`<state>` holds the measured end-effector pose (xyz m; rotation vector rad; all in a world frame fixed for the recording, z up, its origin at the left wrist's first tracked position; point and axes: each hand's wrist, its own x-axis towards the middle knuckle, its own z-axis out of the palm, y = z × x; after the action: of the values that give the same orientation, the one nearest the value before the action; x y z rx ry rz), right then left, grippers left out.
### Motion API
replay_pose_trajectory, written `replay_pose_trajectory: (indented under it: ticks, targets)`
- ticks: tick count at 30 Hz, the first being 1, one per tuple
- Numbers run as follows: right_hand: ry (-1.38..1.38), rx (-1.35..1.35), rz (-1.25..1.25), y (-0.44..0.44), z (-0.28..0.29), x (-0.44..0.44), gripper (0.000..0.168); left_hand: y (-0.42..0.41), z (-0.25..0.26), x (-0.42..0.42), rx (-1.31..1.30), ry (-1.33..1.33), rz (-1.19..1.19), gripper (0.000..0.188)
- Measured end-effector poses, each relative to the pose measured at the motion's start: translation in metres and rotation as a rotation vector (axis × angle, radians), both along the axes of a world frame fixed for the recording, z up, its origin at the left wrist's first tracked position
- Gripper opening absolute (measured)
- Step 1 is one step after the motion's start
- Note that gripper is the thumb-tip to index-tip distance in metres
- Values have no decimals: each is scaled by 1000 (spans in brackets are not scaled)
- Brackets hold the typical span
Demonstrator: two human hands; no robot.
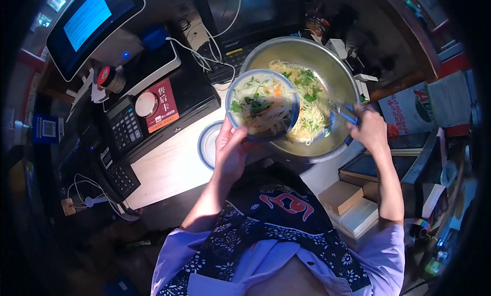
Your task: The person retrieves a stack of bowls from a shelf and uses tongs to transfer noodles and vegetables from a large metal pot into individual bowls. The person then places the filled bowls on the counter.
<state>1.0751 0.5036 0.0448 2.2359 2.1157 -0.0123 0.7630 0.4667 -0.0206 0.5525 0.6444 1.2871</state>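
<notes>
My left hand point(232, 150) holds a blue-rimmed bowl point(229, 104) by its near left edge. Shredded vegetables with green herbs and orange shreds point(264, 100) fill the bowl, which overlaps the left side of a large steel basin point(345, 66). Inside the basin lies more of the pale shredded food with chopped herbs point(307, 92). Over the basin's right side, my right hand point(368, 127) is closed around the handle of a utensil point(347, 114); its working end is blurred, so its kind is unclear. Partly behind my left hand, another blue-rimmed bowl point(209, 142) rests on the pale counter.
A calculator point(124, 121), a desk telephone point(117, 173) and a red card point(163, 100) lie left. A lit screen point(88, 20) stands at upper left. Loose white cables point(203, 60) run beside a keyboard point(239, 58) behind the basin. Cardboard boxes point(341, 196) sit at lower right.
</notes>
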Motion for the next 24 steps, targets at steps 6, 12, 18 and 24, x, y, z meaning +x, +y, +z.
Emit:
replay_pose_trajectory:
  ticks: [6,12,18,24]
  targets:
    - [66,184,49,-11,32,-12,52,-4,-1,-2,-34,9,-17,49]
    - [252,271,110,-13,64,-46,55,-11,9,0,-38,-66,-50,49]
    - [266,303,186,-12,42,-31,57,-26,7,-15,-8,-35,26,51]
    - [502,120,33,-11,17,-6,63,-65,-11,-46,-25,-14,211,51]
